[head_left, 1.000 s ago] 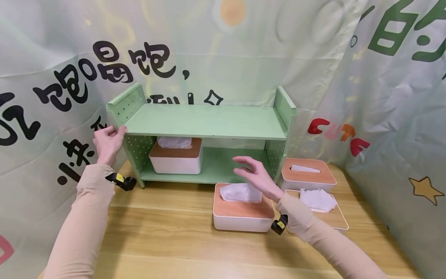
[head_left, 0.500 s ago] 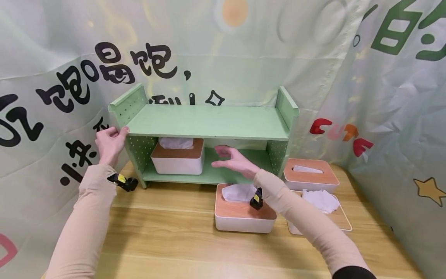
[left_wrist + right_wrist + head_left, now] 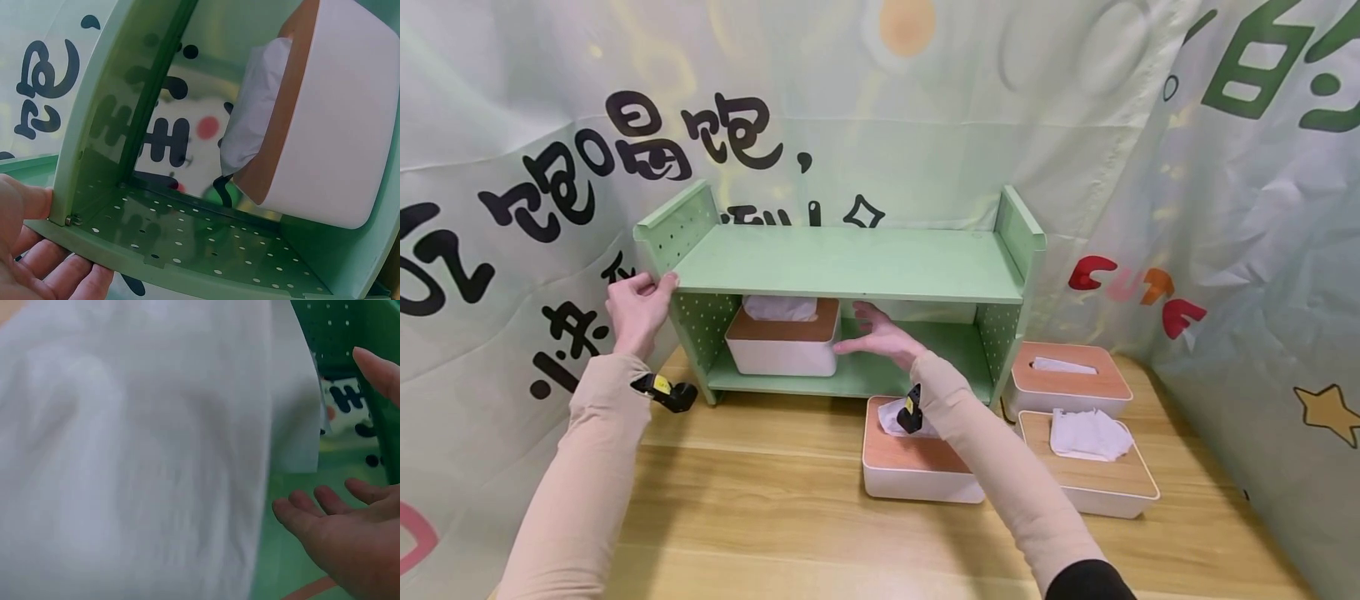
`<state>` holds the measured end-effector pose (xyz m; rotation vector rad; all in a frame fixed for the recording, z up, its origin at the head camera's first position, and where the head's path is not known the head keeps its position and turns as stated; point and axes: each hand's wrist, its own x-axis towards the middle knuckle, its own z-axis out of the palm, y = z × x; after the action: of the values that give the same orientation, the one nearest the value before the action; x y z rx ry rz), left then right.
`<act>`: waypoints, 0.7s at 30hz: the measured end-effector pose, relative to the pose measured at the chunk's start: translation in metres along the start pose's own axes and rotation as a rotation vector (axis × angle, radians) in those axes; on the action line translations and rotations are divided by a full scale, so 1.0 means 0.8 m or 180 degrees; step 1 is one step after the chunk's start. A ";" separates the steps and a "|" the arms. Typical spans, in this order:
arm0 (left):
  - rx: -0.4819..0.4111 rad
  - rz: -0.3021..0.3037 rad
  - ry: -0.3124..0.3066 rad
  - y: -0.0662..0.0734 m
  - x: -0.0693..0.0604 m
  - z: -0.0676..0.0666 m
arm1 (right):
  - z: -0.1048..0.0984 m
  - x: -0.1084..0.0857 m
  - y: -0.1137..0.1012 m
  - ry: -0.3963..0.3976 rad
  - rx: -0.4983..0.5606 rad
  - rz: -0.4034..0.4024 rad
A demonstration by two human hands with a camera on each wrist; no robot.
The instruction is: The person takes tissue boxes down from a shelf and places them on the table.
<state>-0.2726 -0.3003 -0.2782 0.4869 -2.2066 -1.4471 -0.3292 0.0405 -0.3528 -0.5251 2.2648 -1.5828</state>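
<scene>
A green metal two-tier shelf (image 3: 850, 265) stands on the table. My left hand (image 3: 638, 312) grips its left side near the upper board, thumb (image 3: 39, 203) on one face and fingers round the edge. On the lower tier at the left sits a white tissue box (image 3: 782, 354) with a brown wood lid and a tissue poking out. Just right of that box, in front of the lower tier, is my right hand (image 3: 880, 337), fingers spread and holding nothing; whether its thumb touches the box I cannot tell. In the right wrist view a pale tissue (image 3: 144, 462) fills much of the picture.
In front of the shelf stands another wood-lidded tissue box (image 3: 917, 483), partly behind my right forearm. To the right, one tissue box (image 3: 1067, 375) stands behind another tissue box (image 3: 1108, 504). A printed cloth (image 3: 940, 150) hangs behind the wooden table (image 3: 760, 500).
My right hand has moved left, from above the front tissue box to beside the box on the lower tier. The left hand has stayed on the shelf's side.
</scene>
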 end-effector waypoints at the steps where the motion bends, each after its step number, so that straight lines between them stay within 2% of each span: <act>1: -0.0009 0.0009 0.0004 0.000 0.000 0.000 | 0.002 0.003 0.000 0.0025 0.0035 -0.0006; 6: 0.0023 0.0011 -0.0005 -0.001 0.000 0.000 | 0.010 0.016 0.002 0.0127 0.0137 -0.0027; 13: 0.0124 -0.0075 -0.0063 -0.002 0.000 0.001 | 0.025 0.032 0.011 0.0105 0.0273 0.0057; 21: 0.0114 -0.0089 -0.0085 0.000 -0.001 -0.001 | 0.041 0.044 0.017 0.0187 0.0294 0.0120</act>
<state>-0.2717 -0.3007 -0.2781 0.5153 -2.2587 -1.4387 -0.3467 0.0011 -0.3782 -0.4147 2.2173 -1.6955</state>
